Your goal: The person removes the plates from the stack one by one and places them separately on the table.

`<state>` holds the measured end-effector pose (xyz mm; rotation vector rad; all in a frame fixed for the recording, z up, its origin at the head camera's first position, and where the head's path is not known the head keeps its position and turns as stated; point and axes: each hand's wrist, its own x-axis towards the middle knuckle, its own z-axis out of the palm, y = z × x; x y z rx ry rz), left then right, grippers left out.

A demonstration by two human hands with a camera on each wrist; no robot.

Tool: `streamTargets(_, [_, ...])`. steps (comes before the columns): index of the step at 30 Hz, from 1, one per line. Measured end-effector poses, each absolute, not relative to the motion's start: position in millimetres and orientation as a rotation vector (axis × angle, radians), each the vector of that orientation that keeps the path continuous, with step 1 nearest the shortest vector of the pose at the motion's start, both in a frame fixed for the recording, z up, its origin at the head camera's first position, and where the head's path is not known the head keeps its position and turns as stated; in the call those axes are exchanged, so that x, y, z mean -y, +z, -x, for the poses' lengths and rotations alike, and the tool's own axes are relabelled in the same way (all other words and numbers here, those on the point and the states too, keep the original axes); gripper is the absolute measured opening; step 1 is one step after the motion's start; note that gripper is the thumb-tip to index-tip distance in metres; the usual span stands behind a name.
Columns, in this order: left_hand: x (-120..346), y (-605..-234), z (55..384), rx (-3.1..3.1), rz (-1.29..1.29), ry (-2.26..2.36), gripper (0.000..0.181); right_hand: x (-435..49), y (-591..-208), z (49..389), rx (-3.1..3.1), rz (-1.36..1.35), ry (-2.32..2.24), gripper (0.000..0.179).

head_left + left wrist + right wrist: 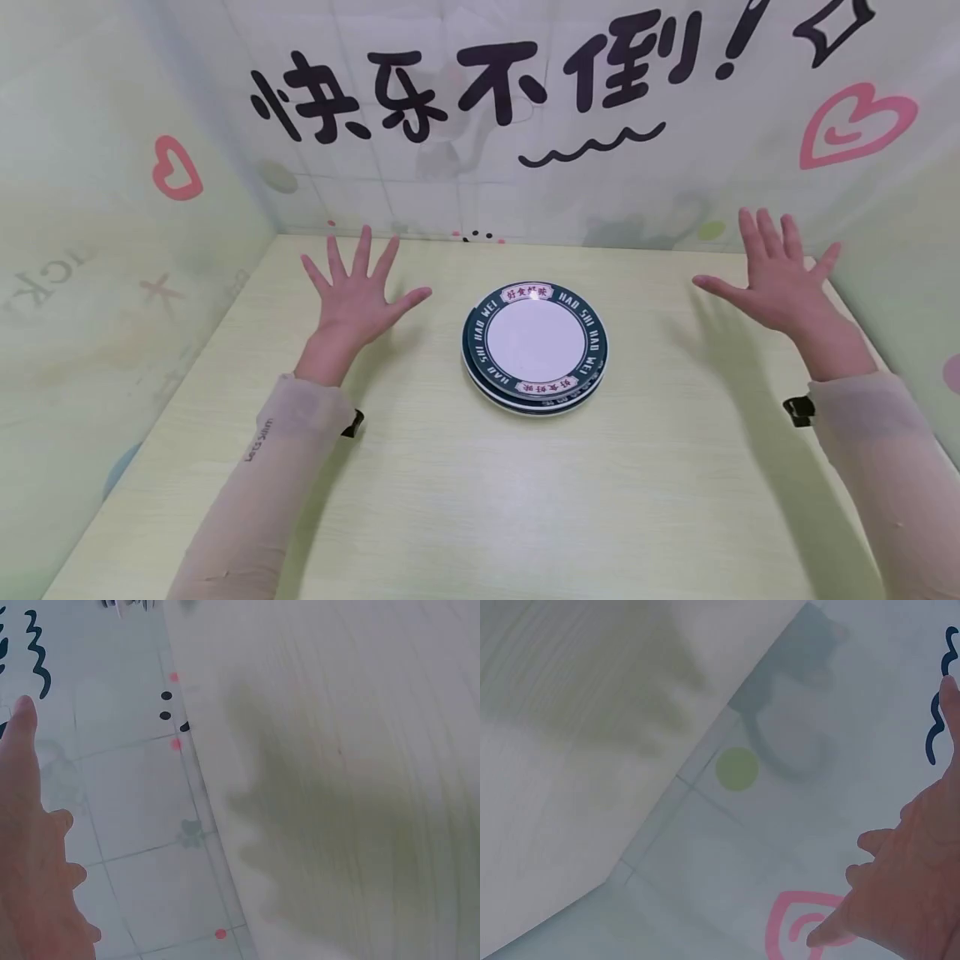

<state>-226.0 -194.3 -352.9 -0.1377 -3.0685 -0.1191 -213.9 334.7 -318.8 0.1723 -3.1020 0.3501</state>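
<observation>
A short stack of round plates lies on the table, white in the middle with a dark green lettered rim. The top plate sits slightly off the one beneath, whose edge shows at the lower side; how many there are I cannot tell. Left of the stack, my left hand is raised above the table with its fingers spread wide. On the far side my right hand is held up likewise, fingers apart. Neither hand touches the plates. Each wrist view shows its own hand, the left and the right, holding nothing.
The pale wood-grain table meets a printed cloth backdrop at its back edge. Similar cloth walls stand at the left and right. Shadows of both arms fall across the tabletop.
</observation>
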Motion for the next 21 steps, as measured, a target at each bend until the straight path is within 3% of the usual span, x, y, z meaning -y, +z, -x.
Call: streamTargets(21, [187.9,-360.6,215.9,3.04,0.235,-0.212,0.099,-306.7,-324.4,208.9,3.036,-0.313,0.435,0.1])
